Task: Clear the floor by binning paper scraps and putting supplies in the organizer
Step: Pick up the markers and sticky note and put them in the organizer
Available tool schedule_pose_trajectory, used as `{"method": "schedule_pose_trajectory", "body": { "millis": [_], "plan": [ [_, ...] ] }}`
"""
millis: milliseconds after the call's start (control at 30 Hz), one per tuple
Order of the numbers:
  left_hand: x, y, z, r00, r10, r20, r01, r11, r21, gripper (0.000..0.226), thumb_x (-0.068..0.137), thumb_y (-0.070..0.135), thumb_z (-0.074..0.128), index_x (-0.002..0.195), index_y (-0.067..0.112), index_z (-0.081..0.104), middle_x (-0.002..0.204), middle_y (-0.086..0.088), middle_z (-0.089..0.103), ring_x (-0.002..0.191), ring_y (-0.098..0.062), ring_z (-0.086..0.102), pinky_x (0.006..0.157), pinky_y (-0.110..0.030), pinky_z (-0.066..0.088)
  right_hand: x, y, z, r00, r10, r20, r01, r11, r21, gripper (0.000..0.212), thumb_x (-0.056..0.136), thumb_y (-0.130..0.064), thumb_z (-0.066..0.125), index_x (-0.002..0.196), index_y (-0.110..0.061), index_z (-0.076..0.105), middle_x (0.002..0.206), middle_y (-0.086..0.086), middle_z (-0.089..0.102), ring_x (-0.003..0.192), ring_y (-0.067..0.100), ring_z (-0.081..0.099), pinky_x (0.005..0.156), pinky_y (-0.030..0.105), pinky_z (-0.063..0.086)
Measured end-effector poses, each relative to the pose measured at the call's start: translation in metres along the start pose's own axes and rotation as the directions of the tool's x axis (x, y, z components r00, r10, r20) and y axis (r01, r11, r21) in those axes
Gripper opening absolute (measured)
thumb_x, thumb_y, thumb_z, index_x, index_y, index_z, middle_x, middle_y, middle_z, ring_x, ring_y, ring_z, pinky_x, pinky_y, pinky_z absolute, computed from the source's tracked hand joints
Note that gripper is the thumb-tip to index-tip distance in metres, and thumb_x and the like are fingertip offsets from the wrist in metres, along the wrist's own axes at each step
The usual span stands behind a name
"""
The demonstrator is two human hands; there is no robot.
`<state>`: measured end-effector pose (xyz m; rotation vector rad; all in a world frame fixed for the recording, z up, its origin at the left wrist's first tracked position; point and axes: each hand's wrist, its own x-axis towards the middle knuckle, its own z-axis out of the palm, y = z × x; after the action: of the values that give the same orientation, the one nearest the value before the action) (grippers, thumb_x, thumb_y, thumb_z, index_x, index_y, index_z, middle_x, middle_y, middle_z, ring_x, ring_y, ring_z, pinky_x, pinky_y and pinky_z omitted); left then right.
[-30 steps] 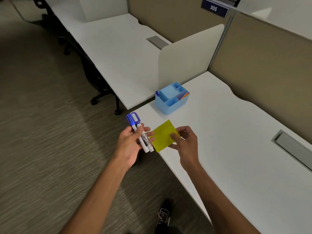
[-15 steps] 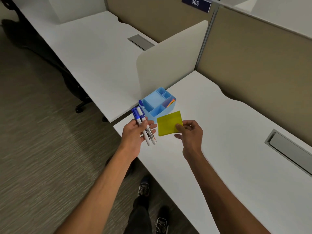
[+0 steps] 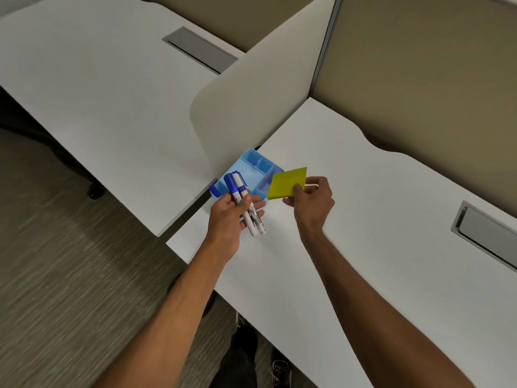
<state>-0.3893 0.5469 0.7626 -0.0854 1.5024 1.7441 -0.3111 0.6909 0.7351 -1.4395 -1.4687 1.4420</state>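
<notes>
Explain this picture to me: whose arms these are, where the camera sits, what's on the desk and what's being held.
There is no machine here. The arms belong to a person wearing a camera on the head, so the single view looks forward and down over their own hands. The left hand grips a bunch of blue-capped markers. The right hand pinches a yellow-green pad of notes. Both are raised just in front of a light blue organizer with several compartments, which stands near the corner of a white desk. Grey carpet and the person's shoes show below.

Matt plastic organizer [image 3: 253, 166], carpeted floor [image 3: 70, 275]
</notes>
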Motion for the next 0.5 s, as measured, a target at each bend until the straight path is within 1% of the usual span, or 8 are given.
{"method": "schedule_pose_trajectory", "body": {
  "millis": [133,200,267,333,367,400,467,500],
  "plan": [
    [0.028,0.003,0.0,0.999,-0.052,-0.009,0.052,0.999,0.015,0.039,0.099,0.013,0.058,0.137,0.006,0.051,0.123,-0.021,0.069,0.108,-0.035,0.072,0.098,-0.051,0.056,0.023,0.008,0.031,1.0,0.002,-0.03,-0.004,0.997,-0.071,0.017,0.087,-0.007,0.063,0.1,-0.012,0.054,0.082,0.011,0.069,0.059,0.021,0.074,0.045,0.017,0.053],
    [0.039,0.003,-0.001,0.997,-0.071,-0.017,0.072,0.997,0.015,0.04,0.099,0.013,0.058,0.137,0.006,0.05,0.125,-0.021,0.068,0.108,-0.035,0.071,0.098,-0.052,0.055,0.031,0.014,0.044,0.999,0.005,-0.038,-0.009,0.993,-0.116,0.018,0.087,-0.006,0.064,0.099,-0.012,0.052,0.086,0.012,0.068,0.064,0.024,0.075,0.045,0.017,0.053],
    [0.046,0.003,-0.002,0.996,-0.088,-0.021,0.088,0.996,0.018,0.037,0.099,0.014,0.059,0.134,0.009,0.052,0.125,-0.021,0.068,0.108,-0.034,0.071,0.095,-0.05,0.057,0.038,0.019,0.055,0.998,0.026,-0.052,-0.035,0.985,-0.171,0.021,0.086,-0.006,0.066,0.097,-0.013,0.051,0.087,0.01,0.064,0.07,0.028,0.074,0.05,0.025,0.059],
    [0.053,0.004,-0.004,0.995,-0.102,-0.017,0.102,0.994,0.026,0.03,0.099,0.014,0.058,0.129,0.012,0.054,0.125,-0.021,0.068,0.109,-0.034,0.071,0.095,-0.05,0.057,0.044,0.024,0.064,0.995,0.069,-0.065,-0.081,0.975,-0.207,0.022,0.084,-0.005,0.068,0.091,-0.014,0.05,0.082,0.005,0.059,0.074,0.032,0.073,0.06,0.04,0.064],
    [0.056,0.004,-0.004,0.994,-0.109,-0.017,0.11,0.994,0.028,0.029,0.099,0.014,0.058,0.127,0.013,0.054,0.126,-0.021,0.068,0.11,-0.035,0.07,0.097,-0.052,0.056,0.047,0.026,0.068,0.994,0.083,-0.07,-0.097,0.97,-0.221,0.023,0.083,-0.005,0.069,0.088,-0.015,0.049,0.078,0.002,0.056,0.075,0.032,0.072,0.063,0.044,0.063],
    [0.058,0.004,-0.005,0.993,-0.116,-0.019,0.116,0.993,0.031,0.029,0.099,0.014,0.058,0.128,0.013,0.055,0.126,-0.021,0.068,0.112,-0.035,0.069,0.099,-0.054,0.054,0.05,0.029,0.071,0.993,0.089,-0.076,-0.104,0.966,-0.237,0.024,0.083,-0.005,0.07,0.086,-0.015,0.049,0.075,-0.001,0.054,0.076,0.032,0.071,0.063,0.045,0.063],
    [0.064,0.004,-0.007,0.992,-0.124,-0.023,0.125,0.991,0.04,0.031,0.099,0.014,0.058,0.129,0.012,0.054,0.126,-0.02,0.068,0.114,-0.036,0.068,0.102,-0.056,0.051,0.055,0.032,0.078,0.992,0.082,-0.096,-0.106,0.953,-0.283,0.024,0.082,-0.009,0.073,0.084,-0.015,0.049,0.071,-0.005,0.049,0.073,0.026,0.067,0.055,0.035,0.058],
    [0.067,0.004,-0.008,0.992,-0.126,-0.023,0.127,0.991,0.044,0.031,0.099,0.014,0.058,0.13,0.012,0.054,0.126,-0.02,0.068,0.114,-0.037,0.069,0.102,-0.056,0.051,0.058,0.034,0.082,0.991,0.08,-0.107,-0.11,0.943,-0.314,0.024,0.082,-0.012,0.075,0.087,-0.014,0.052,0.071,-0.007,0.048,0.072,0.022,0.063,0.051,0.027,0.051]
  ]
}}
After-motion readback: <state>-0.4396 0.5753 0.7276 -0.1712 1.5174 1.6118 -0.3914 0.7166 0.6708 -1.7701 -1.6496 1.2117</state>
